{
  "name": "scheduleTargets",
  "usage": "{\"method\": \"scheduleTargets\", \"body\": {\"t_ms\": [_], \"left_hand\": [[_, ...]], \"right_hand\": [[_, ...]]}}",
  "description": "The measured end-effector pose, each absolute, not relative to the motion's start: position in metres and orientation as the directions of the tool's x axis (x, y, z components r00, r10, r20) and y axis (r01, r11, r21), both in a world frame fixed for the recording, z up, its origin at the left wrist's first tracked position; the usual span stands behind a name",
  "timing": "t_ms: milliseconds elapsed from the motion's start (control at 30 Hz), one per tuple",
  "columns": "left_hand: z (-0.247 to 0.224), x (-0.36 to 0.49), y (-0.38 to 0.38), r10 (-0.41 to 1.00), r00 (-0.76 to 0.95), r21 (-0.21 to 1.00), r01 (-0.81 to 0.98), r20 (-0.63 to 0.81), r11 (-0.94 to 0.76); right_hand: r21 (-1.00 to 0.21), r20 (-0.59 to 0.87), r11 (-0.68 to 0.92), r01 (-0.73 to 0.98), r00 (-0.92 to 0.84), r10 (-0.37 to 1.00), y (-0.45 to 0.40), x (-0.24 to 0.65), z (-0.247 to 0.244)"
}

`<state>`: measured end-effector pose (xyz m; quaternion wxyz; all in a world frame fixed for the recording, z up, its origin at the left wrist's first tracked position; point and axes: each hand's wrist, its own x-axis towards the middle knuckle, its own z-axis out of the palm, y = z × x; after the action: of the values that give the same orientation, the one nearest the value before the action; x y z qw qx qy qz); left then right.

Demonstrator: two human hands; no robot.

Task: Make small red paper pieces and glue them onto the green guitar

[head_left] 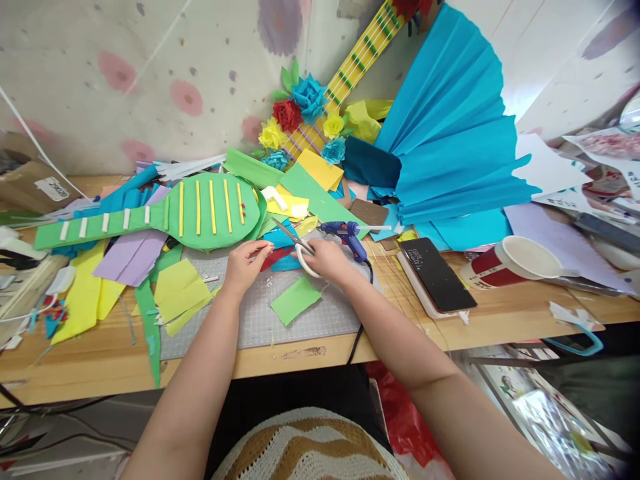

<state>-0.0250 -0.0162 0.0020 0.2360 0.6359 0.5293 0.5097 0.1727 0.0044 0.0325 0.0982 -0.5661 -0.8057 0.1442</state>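
Note:
White-handled scissors (307, 263) are in my right hand (329, 260), their blades slanting up and left, slightly apart. To the left, my left hand (246, 267) is closed in a pinch near the blade side; what lies between its fingertips is too small to make out. Red paper (273, 259) and blue paper (280, 237) lie just beyond and between the hands. A light green paper piece (296, 300) rests on the grey cutting mat (250, 327) in front of them. Just past my right hand lies a blue glue gun (350, 237).
A green paper-covered lute shape (215, 210) lies at the left among paper scraps. Behind stands a yellow guitar shape (365, 57) with paper flowers, beside pleated blue paper (450, 127). A phone (437, 273) and paper cup (510, 263) are at the right. The glue gun's cord crosses the table edge.

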Motion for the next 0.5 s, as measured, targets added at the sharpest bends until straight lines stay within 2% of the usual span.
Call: {"method": "scheduleTargets", "body": {"t_ms": [133, 233, 500], "left_hand": [[0.002, -0.026, -0.011, 0.893, -0.307, 0.932, 0.257, 0.33, -0.256], [0.002, -0.028, -0.006, 0.867, -0.422, 0.962, 0.173, 0.265, -0.21], [0.001, -0.03, -0.002, 0.864, -0.437, 0.968, 0.109, 0.25, -0.225]], "right_hand": [[-0.211, -0.087, 0.179, 0.961, -0.201, 0.976, 0.007, 0.178, 0.038], [-0.16, -0.14, 0.186, 0.969, -0.209, 0.968, 0.009, 0.18, 0.041], [-0.048, -0.11, 0.227, 0.973, -0.232, 0.967, 0.001, 0.169, 0.047]]}}
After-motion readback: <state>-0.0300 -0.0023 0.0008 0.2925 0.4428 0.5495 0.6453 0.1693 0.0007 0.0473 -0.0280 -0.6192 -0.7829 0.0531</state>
